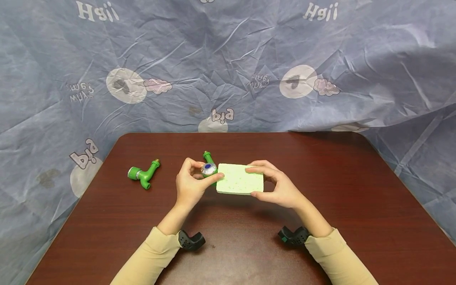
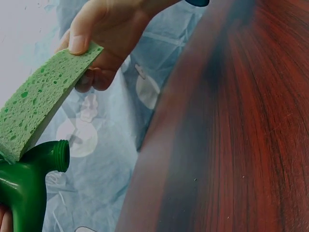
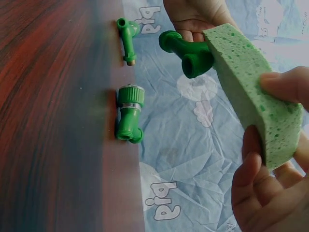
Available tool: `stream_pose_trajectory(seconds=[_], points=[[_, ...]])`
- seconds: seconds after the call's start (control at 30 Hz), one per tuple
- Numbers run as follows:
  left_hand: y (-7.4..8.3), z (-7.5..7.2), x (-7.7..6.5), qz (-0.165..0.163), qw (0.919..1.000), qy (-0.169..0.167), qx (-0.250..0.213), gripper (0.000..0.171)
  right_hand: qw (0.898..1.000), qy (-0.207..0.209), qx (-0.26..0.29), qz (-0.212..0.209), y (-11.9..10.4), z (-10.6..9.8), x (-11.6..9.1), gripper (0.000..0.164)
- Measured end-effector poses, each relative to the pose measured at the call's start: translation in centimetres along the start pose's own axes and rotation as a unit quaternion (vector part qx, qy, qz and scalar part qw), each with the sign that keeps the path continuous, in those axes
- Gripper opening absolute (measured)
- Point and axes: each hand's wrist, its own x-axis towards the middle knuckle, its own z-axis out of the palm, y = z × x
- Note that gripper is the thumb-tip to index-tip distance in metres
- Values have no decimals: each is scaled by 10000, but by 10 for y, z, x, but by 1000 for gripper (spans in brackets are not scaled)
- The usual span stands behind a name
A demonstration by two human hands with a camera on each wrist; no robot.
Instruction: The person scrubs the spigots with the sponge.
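My left hand (image 1: 190,182) grips a green tap (image 2: 26,193) by the side of its silver knob with a blue cap. The thumb of that hand reaches the near edge of a light green sponge (image 1: 239,180). My right hand (image 1: 279,188) pinches the sponge's other end, thumb on one side and fingers on the other. In the left wrist view the sponge lies up against the tap's body, beside its threaded end. Both things are held above the table. Just past the left fingers, a green stem (image 1: 208,158) with a brass tip shows in the head view.
A second green tap (image 1: 142,174) lies on the brown table (image 1: 338,178), left of the hands. Another tap (image 3: 129,113) with a ribbed green knob shows on the table in the right wrist view. A printed blue-grey cloth (image 1: 228,71) hangs behind the table.
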Motion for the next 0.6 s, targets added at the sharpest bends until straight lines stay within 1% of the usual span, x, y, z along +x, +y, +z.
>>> stream_pose_trajectory(seconds=[0.13, 0.23, 0.3, 0.43, 0.5, 0.6], points=[[1, -2, 1, 178, 9990, 343, 243, 53, 9997, -29, -230, 111, -4, -4, 0, 53], [1, -4, 3, 160, 9983, 511, 248, 55, 9990, 73, -380, 204, -5, -8, -1, 53], [0, -5, 3, 74, 9982, 547, 224, 56, 9987, 129, -441, 224, -5, -9, -1, 54], [0, -6, 4, -45, 9985, 533, 153, 57, 9991, 149, -394, 92, -3, -7, -1, 53], [-1, -6, 4, -5, 9984, 561, 101, 56, 9992, 190, -366, 2, -2, -5, -1, 53], [-1, -5, 5, 154, 9983, 561, 8, 54, 9992, 269, -271, -84, 0, -3, -1, 54]])
